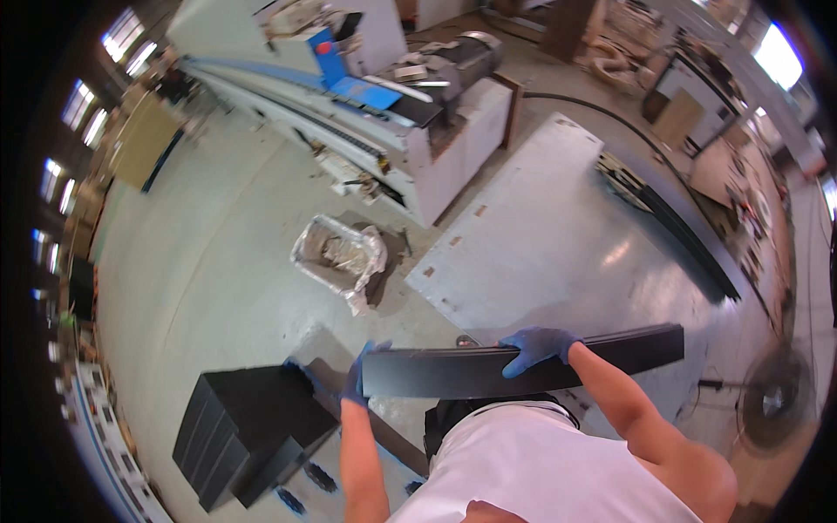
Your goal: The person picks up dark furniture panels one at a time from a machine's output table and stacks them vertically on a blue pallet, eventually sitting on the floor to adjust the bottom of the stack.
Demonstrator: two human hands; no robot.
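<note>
A bundle of long black boards (pixel 444 376) is held level in front of my waist, with both hands on it. My left hand (pixel 356 379), in a blue glove, grips the bundle's left end. My right hand (pixel 539 350), gloved the same way, lies over the upper edge right of its middle, with the thumb on the front face. To the lower left, next to my left forearm, is a stack of black boards (pixel 261 405). More black strips (pixel 686 242) lie on the large grey metal-topped table (pixel 523 229) ahead.
A bin lined with plastic (pixel 340 255) stands on the floor ahead. Behind it is a long machine (pixel 392 150) with a blue part. A fan (pixel 775 399) stands at the right, and a black hose (pixel 608 114) runs beyond the table.
</note>
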